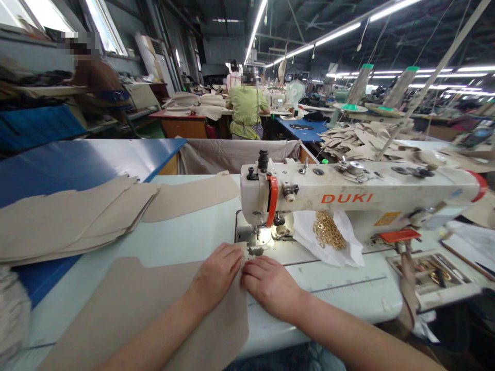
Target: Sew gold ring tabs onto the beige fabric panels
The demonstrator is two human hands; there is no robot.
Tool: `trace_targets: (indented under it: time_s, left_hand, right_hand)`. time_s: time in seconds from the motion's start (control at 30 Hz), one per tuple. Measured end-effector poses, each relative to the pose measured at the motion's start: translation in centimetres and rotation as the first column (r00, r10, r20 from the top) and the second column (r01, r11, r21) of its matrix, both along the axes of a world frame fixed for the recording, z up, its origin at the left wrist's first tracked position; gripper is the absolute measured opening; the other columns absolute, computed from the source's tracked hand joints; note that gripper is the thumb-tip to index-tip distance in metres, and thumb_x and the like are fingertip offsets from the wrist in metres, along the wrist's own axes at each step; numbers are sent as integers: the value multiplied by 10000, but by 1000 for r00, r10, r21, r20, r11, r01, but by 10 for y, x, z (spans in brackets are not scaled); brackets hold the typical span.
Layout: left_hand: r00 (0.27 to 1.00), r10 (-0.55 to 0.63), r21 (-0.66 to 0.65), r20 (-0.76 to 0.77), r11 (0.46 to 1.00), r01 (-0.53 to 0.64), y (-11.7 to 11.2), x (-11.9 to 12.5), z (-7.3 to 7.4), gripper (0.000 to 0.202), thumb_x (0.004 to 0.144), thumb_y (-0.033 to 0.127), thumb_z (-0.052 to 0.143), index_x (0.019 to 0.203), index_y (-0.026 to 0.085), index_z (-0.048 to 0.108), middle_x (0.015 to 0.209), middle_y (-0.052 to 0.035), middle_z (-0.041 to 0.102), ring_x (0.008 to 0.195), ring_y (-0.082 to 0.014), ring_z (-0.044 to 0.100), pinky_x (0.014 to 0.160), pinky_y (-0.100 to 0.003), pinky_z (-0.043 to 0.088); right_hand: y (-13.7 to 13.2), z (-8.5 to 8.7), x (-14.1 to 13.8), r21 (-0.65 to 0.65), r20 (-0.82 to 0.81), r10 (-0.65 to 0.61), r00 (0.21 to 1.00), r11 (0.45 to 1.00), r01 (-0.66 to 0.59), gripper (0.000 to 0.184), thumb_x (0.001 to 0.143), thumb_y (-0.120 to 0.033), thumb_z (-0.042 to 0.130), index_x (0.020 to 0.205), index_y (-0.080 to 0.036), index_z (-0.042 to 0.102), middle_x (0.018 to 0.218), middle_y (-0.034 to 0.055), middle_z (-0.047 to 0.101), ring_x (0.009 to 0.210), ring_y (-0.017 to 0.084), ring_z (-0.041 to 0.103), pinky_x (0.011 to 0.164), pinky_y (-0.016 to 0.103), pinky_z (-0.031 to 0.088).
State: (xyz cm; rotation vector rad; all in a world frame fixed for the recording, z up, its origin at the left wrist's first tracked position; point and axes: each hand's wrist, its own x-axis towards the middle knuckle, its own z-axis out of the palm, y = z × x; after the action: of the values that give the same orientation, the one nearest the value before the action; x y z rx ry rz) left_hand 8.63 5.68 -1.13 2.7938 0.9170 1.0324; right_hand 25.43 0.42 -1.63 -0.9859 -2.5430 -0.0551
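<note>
Blue tabletop [116, 154] and pale sewing table [181, 242] together bear a stack of beige pieces [69, 216] at the left. Nearer, one beige panel [143, 293] lies flat, its narrow end just before the needle area. On that end rests the left hand [218, 270], fingers together and slightly curled; the right hand [268, 283] bends its fingers at the panel's right edge. Whether either pinches the material cannot be told. Farther right stand the white sewing machine [386, 185], gold-coloured metal pieces [328, 230] beneath its arm, and a tray [444, 293].
</note>
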Motion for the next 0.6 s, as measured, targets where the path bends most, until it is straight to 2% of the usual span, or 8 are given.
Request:
trace_targets:
  time_s: [0.27, 0.6]
  left_hand:
    - [1000, 0, -45, 20, 999, 1, 0, -2, -1, 261, 933, 169, 380, 772, 172, 586, 765, -40, 642, 743, -169, 578, 689, -303, 514]
    - [999, 1, -72, 51, 997, 2, 1, -3, -3, 241, 920, 147, 404, 787, 165, 603, 784, -45, 652, 757, -169, 588, 694, -302, 524]
  right_hand:
    - [8, 4, 1, 46, 27, -42, 999, 998, 41, 75, 903, -169, 531, 904, -124, 591, 984, 74, 615, 937, 198, 536, 893, 326, 432]
    - [12, 1, 0, 61, -5, -49, 999, 997, 49, 81, 896, -153, 538, 931, -114, 600, 997, 86, 622, 960, 198, 537, 919, 327, 421]
